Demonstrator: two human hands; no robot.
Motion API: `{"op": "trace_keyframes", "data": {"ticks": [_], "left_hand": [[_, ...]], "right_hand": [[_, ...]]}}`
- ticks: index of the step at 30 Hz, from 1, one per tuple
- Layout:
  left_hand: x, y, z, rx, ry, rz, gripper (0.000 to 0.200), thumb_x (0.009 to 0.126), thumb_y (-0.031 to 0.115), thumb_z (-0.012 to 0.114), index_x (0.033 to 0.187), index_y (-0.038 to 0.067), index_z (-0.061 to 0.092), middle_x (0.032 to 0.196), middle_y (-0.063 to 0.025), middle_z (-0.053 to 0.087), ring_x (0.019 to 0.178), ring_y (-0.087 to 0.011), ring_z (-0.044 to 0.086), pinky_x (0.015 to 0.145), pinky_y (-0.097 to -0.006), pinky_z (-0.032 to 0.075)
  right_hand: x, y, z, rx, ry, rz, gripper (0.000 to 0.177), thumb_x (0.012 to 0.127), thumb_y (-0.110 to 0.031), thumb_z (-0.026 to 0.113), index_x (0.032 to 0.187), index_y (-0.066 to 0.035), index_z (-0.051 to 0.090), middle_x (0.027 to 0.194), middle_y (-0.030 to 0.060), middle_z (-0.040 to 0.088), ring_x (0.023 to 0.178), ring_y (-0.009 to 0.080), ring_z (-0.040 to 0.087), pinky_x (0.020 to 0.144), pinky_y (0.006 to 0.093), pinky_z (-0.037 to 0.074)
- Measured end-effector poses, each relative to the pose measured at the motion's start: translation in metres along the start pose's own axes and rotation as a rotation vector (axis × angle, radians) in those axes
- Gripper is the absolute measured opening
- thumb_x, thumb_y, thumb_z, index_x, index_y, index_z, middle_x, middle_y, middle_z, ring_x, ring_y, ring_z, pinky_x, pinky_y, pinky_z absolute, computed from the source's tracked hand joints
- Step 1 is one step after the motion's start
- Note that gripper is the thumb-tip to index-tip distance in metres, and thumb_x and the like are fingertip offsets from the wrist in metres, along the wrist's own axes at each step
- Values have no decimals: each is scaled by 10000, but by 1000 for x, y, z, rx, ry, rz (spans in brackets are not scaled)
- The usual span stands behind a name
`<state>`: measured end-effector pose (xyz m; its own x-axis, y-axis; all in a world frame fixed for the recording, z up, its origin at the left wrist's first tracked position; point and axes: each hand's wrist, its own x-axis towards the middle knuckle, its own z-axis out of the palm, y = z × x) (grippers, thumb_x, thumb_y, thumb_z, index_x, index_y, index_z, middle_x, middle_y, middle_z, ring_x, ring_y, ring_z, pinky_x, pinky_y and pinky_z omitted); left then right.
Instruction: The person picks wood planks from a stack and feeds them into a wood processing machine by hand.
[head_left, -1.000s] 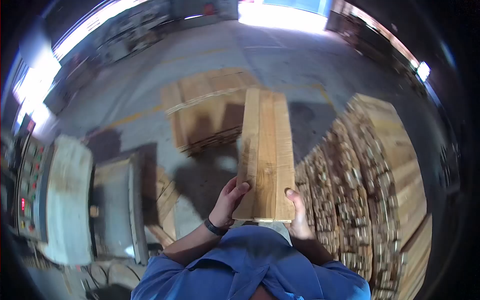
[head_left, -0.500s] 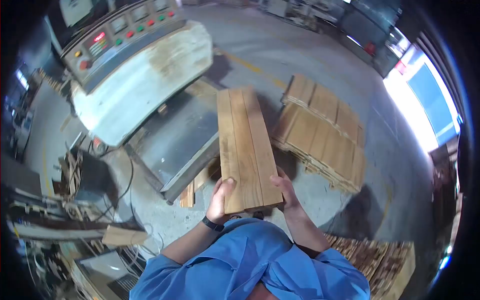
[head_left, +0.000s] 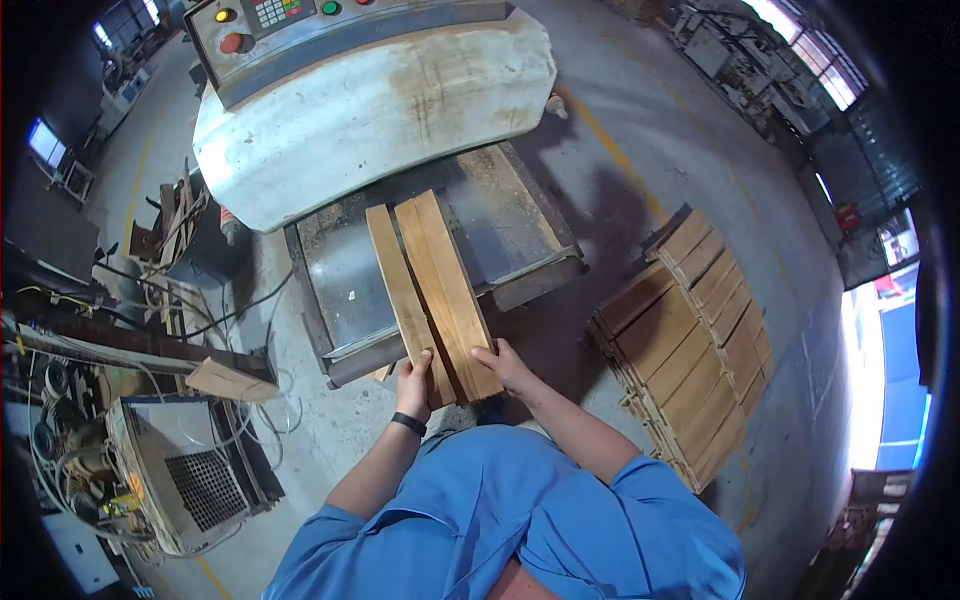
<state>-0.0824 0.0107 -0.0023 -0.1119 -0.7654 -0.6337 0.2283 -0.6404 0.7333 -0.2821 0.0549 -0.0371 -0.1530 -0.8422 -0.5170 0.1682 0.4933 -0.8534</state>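
Note:
Three long wooden boards (head_left: 442, 290) lie side by side between my hands, their far ends over the grey metal bed (head_left: 345, 285) of the machine. A narrow gap separates the left board from the other two. My left hand (head_left: 415, 382), with a black band at the wrist, grips the near left edge, thumb on top. The near right edge is held by my right hand (head_left: 503, 368), thumb also on top. The fingers under the boards are hidden.
A white machine hood (head_left: 380, 115) with a button panel (head_left: 300, 25) stands ahead. Stacked boards (head_left: 690, 345) sit on the floor to the right. At the left are a scrap bin (head_left: 195, 245), hoses and a leaning board (head_left: 232, 380).
The boards and my hands have moved closer to the machine, with the boards now over its bed. A gap has opened beside the left board. The view has turned toward the machine.

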Motion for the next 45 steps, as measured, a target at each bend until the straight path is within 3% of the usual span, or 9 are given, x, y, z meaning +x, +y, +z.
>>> {"op": "trace_keyframes", "data": {"ticks": [12, 16, 19, 27, 31, 33, 34, 41, 45], "left_hand": [[32, -25, -17, -112, 67, 13, 613, 1001, 550, 530, 1317, 25, 535, 1068, -84, 651, 951, -210, 644, 789, -370, 547], [7, 14, -22, -758, -527, -209, 638, 990, 588, 498, 1359, 67, 517, 831, -54, 570, 713, -173, 565, 623, -322, 522], [6, 28, -23, -1186, -893, -211, 518, 1030, 380, 509, 1400, 18, 493, 763, -51, 532, 643, -155, 530, 553, -271, 516], [5, 46, -51, -1299, -930, -234, 452, 1036, 299, 506, 1379, 5, 503, 710, -44, 538, 617, -155, 550, 528, -270, 510], [13, 54, -71, -808, -796, -156, 540, 1039, 495, 449, 1298, 31, 549, 758, -47, 568, 630, -173, 569, 553, -327, 511], [15, 50, -67, -262, -138, -117, 659, 1012, 615, 433, 1299, 35, 560, 880, -75, 637, 734, -199, 632, 642, -349, 539], [25, 42, -74, -61, -101, -43, 799, 952, 702, 484, 1320, -3, 559, 1148, -145, 653, 971, -206, 646, 835, -370, 543], [88, -19, -89, 694, 72, 583, 657, 940, 320, 698, 1425, -21, 415, 1238, -243, 558, 1143, -366, 579, 1007, -425, 465], [39, 10, -76, 1042, -42, 679, 1004, 755, 236, 862, 1527, -6, 268, 1390, -287, 379, 1275, -467, 446, 1092, -473, 402]], "right_hand": [[84, 31, -62, -135, 166, 42, 685, 910, -526, 657, 1262, 51, 542, 1199, 180, 631, 1119, 241, 600, 972, 371, 452], [83, 36, -57, -146, 158, 57, 735, 906, -571, 641, 1271, 57, 528, 1201, 179, 627, 1119, 243, 597, 977, 362, 446], [71, 21, -50, -162, 181, 76, 753, 899, -592, 640, 1258, 62, 538, 1197, 180, 632, 1112, 242, 599, 977, 356, 443], [68, 24, -39, -159, 286, 37, 701, 871, -599, 670, 1186, 25, 606, 1169, 177, 665, 1113, 265, 613, 984, 372, 447], [66, 24, -30, -349, 480, 0, 673, 849, -583, 706, 1184, -8, 610, 1142, 180, 677, 1102, 294, 631, 966, 393, 467], [60, 18, -23, -388, 538, 0, 664, 839, -572, 723, 1181, -14, 609, 1132, 185, 681, 1094, 306, 639, 957, 399, 476], [60, 19, -21, -385, 550, -5, 657, 841, -561, 727, 1183, -13, 609, 1129, 182, 682, 1089, 301, 640, 956, 396, 477], [60, 39, -22, -178, 462, -30, 610, 886, -490, 720, 1230, -1, 598, 1128, 139, 683, 1070, 248, 636, 942, 371, 482], [64, 58, -31, -68, 371, -22, 624, 908, -482, 706, 1272, 9, 579, 1156, 133, 671, 1087, 238, 621, 951, 363, 476]]}}
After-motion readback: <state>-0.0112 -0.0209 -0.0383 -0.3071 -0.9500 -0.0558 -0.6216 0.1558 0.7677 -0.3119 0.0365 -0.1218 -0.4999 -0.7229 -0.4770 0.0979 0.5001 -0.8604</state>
